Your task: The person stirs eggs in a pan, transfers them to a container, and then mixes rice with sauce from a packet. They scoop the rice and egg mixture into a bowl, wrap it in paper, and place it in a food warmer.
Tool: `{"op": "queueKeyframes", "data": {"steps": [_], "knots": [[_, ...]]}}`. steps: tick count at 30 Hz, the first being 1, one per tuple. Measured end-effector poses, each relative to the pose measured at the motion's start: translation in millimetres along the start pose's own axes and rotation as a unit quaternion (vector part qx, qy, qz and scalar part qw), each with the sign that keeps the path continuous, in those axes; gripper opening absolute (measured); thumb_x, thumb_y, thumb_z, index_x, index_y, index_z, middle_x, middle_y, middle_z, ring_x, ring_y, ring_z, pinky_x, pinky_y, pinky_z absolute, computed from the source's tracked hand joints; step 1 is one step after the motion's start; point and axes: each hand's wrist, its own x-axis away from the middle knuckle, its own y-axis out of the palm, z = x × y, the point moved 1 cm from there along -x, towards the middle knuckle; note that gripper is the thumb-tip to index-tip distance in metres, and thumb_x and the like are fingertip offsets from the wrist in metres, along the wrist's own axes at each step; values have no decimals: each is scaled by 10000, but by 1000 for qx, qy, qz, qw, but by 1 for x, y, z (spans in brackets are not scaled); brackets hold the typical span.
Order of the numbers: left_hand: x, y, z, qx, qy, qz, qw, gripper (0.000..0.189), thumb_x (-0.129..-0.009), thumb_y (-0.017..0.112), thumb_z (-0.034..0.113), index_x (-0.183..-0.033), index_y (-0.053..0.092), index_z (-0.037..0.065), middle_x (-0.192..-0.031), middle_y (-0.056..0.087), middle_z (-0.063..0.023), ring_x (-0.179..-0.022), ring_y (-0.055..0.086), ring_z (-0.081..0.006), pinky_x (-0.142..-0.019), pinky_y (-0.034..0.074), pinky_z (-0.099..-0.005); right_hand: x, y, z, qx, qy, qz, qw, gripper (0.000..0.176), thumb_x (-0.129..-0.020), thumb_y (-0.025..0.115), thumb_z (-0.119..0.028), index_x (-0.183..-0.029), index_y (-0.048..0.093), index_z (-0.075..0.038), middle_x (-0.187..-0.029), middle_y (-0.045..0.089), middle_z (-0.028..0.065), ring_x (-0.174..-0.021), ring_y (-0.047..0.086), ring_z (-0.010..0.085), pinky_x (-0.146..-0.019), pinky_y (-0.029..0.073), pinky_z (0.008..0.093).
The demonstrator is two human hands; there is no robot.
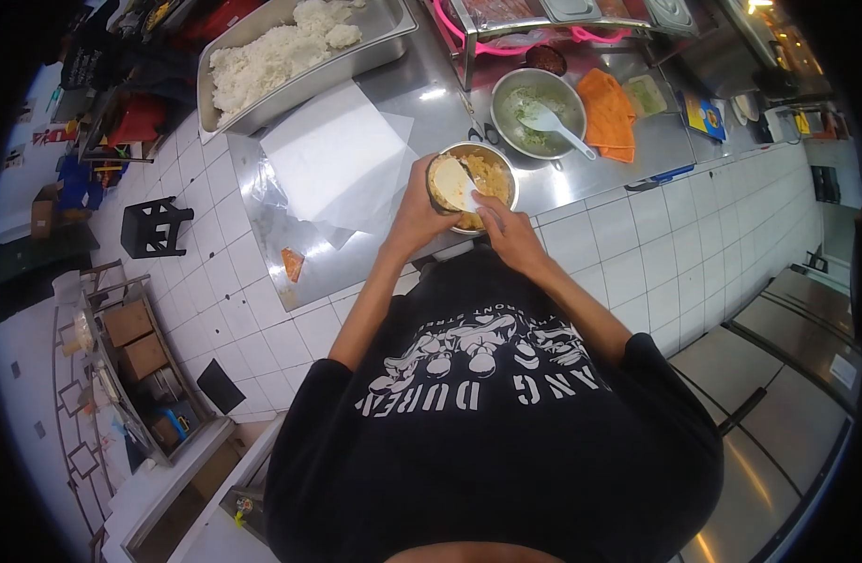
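Observation:
My left hand (417, 219) is wrapped round a small round container (434, 193), tilted over a metal bowl (516, 192) of yellowish-brown food (492, 176). In my right hand (511, 232) is a white spoon or scoop (455, 186), whose pale head lies over the container's mouth. My fingers and the scoop hide part of what is inside the container. Just behind and to the right stands a larger metal bowl (578, 97) with green food and a white rice paddle (548, 122) in it.
A metal tray (378, 49) of white rice stands at the back left. White paper sheets (332, 150) lie in front of it. An orange cloth (607, 114) is right of the larger bowl. An orange scrap (292, 264) lies near the counter's left corner.

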Motion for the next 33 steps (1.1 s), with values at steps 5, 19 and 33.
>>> {"op": "queueKeyframes", "data": {"steps": [5, 19, 33], "knots": [[6, -3, -9, -10, -33, -38, 999, 875, -565, 782, 63, -1321, 346, 9, -1234, 486, -161, -1184, 477, -270, -1020, 371, -338, -17, -42, 1, 24, -53, -89, 994, 320, -960, 489, -288, -1190, 588, -90, -1042, 645, 214, -980, 619, 375, -850, 472, 383], [10, -6, -9, 14, -72, -24, 997, 840, -576, 803, 80, -1282, 355, -6, -1198, 510, -163, -1145, 509, -269, -983, 409, -340, -9, -24, -5, 16, -52, -37, 998, 309, -957, 493, -249, -1206, 573, -83, -1051, 637, 214, -968, 602, 411, -831, 475, 419], [22, -21, -37, 88, -96, 13, 991, 822, -614, 844, 138, -1235, 330, -25, -1179, 522, -168, -1113, 530, -226, -955, 440, -329, -71, -16, 18, 360, -45, -82, 928, 254, -897, 472, -213, -930, 612, -3, -878, 647, 228, -825, 637, 379, -766, 494, 484]]}}
